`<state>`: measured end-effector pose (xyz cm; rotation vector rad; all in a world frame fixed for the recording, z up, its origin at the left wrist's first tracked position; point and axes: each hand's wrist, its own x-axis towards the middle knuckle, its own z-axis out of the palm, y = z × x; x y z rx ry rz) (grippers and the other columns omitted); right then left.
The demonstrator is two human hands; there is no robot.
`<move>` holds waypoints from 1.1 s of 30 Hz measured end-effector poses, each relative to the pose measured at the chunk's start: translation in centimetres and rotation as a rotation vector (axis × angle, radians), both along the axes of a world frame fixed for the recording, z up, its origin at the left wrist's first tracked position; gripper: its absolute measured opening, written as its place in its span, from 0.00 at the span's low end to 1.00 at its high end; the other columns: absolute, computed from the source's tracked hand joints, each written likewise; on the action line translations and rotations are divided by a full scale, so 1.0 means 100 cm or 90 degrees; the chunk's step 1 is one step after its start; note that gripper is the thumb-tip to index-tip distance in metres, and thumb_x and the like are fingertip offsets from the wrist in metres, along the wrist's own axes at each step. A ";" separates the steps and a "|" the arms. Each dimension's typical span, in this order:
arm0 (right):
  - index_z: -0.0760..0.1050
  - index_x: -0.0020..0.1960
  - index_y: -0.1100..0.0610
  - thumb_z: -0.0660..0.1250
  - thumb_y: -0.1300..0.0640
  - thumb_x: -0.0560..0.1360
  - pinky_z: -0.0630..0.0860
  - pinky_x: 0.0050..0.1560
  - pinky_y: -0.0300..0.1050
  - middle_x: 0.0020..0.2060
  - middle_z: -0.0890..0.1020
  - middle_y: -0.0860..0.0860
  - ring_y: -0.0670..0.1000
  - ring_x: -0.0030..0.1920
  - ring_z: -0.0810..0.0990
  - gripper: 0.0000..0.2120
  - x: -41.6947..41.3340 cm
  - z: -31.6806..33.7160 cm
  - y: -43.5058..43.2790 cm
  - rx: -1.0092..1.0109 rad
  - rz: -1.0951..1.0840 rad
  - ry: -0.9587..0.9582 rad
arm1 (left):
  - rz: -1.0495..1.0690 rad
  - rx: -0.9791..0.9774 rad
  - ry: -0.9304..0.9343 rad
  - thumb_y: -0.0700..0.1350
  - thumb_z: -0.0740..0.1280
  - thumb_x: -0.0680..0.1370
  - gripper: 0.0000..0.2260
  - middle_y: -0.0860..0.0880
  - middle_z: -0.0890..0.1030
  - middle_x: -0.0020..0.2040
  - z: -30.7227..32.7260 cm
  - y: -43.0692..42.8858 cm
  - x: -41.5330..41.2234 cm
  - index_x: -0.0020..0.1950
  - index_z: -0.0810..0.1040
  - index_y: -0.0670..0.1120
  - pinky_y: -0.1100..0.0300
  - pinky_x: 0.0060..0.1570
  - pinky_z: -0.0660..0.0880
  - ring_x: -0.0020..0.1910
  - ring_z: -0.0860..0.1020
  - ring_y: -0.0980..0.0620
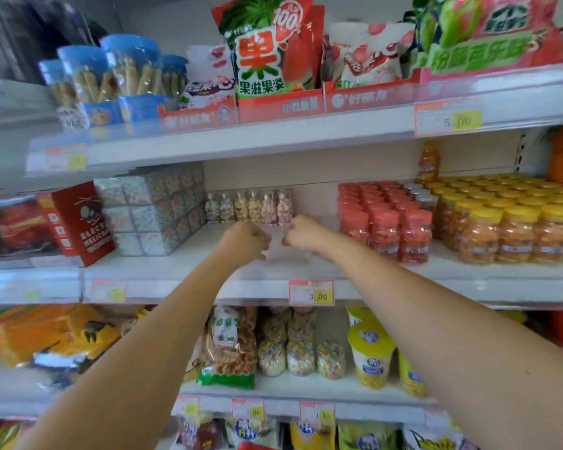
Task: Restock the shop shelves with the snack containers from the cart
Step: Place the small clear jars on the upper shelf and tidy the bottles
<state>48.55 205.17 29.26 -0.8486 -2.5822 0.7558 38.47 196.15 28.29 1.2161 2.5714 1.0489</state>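
Both forearms reach in over the lip of the middle shelf (189, 264). The left hand (246, 241) and right hand (303, 235) sit close together with fingers curled under; seen from behind, it cannot be told whether either pinches anything. Just beyond them, against the back panel, stands a row of small clear candy bottles (249, 207). They look light, rigid, smooth and easily tipped, so a hold round the body below the cap should suit. The shelf is flat and white, flanked by stacked boxes (153, 209) and red-capped jars (384, 222).
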 end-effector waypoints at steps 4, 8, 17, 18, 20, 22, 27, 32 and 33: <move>0.80 0.48 0.59 0.66 0.58 0.76 0.72 0.47 0.42 0.46 0.82 0.53 0.50 0.47 0.79 0.06 0.059 -0.002 -0.036 0.022 0.072 0.252 | 0.021 0.289 0.084 0.47 0.60 0.80 0.11 0.48 0.83 0.41 -0.023 -0.061 0.074 0.44 0.79 0.46 0.56 0.44 0.75 0.41 0.80 0.50; 0.63 0.27 0.53 0.66 0.54 0.77 0.60 0.28 0.36 0.23 0.66 0.47 0.41 0.24 0.66 0.21 0.122 -0.026 -0.074 0.076 0.107 0.272 | -0.019 0.294 0.051 0.49 0.59 0.81 0.21 0.46 0.71 0.25 -0.075 -0.106 0.133 0.30 0.69 0.43 0.60 0.28 0.63 0.25 0.68 0.54; 0.64 0.31 0.60 0.64 0.51 0.78 0.57 0.29 0.44 0.26 0.64 0.54 0.53 0.28 0.66 0.21 0.204 -0.199 -0.079 -0.099 0.081 -0.131 | -0.065 -0.050 -0.106 0.53 0.62 0.79 0.24 0.52 0.72 0.22 -0.249 -0.137 0.177 0.26 0.69 0.44 0.58 0.30 0.67 0.22 0.69 0.55; 0.66 0.33 0.60 0.64 0.51 0.78 0.57 0.29 0.44 0.27 0.65 0.53 0.54 0.30 0.69 0.19 0.213 -0.224 -0.075 -0.126 0.054 -0.167 | -0.065 -0.101 -0.112 0.53 0.62 0.79 0.22 0.52 0.74 0.24 -0.269 -0.138 0.179 0.29 0.71 0.43 0.58 0.31 0.68 0.23 0.70 0.56; 0.67 0.37 0.59 0.64 0.51 0.78 0.58 0.30 0.43 0.29 0.67 0.51 0.52 0.30 0.70 0.16 0.232 -0.271 -0.068 -0.187 0.003 -0.215 | -0.080 -0.202 -0.151 0.51 0.63 0.79 0.16 0.49 0.75 0.31 -0.306 -0.139 0.182 0.36 0.74 0.43 0.61 0.31 0.67 0.28 0.71 0.54; 0.71 0.42 0.59 0.63 0.51 0.78 0.59 0.30 0.42 0.31 0.70 0.53 0.49 0.30 0.67 0.13 0.250 -0.315 -0.066 -0.239 -0.036 -0.275 | -0.107 -0.282 -0.189 0.48 0.64 0.78 0.09 0.49 0.78 0.38 -0.342 -0.140 0.187 0.42 0.76 0.45 0.64 0.34 0.69 0.36 0.75 0.52; 0.78 0.54 0.59 0.64 0.56 0.78 0.70 0.39 0.42 0.49 0.80 0.55 0.52 0.43 0.76 0.09 0.275 -0.407 -0.070 -0.320 -0.071 -0.332 | -0.147 -0.455 -0.216 0.41 0.62 0.78 0.09 0.43 0.78 0.57 -0.429 -0.148 0.204 0.56 0.77 0.43 0.60 0.50 0.74 0.50 0.77 0.48; 0.78 0.61 0.56 0.59 0.69 0.77 0.70 0.32 0.30 0.57 0.78 0.48 0.43 0.41 0.76 0.18 0.274 -0.457 -0.092 -0.379 -0.036 -0.317 | -0.176 -0.542 -0.208 0.36 0.58 0.79 0.16 0.46 0.73 0.66 -0.484 -0.155 0.220 0.66 0.73 0.43 0.63 0.57 0.68 0.62 0.73 0.48; 0.79 0.59 0.57 0.59 0.70 0.77 0.70 0.34 0.29 0.60 0.77 0.48 0.45 0.46 0.78 0.17 0.269 -0.464 -0.098 -0.383 -0.014 -0.314 | -0.198 -0.559 -0.188 0.36 0.57 0.80 0.17 0.47 0.74 0.66 -0.489 -0.154 0.222 0.67 0.73 0.45 0.62 0.60 0.68 0.64 0.73 0.48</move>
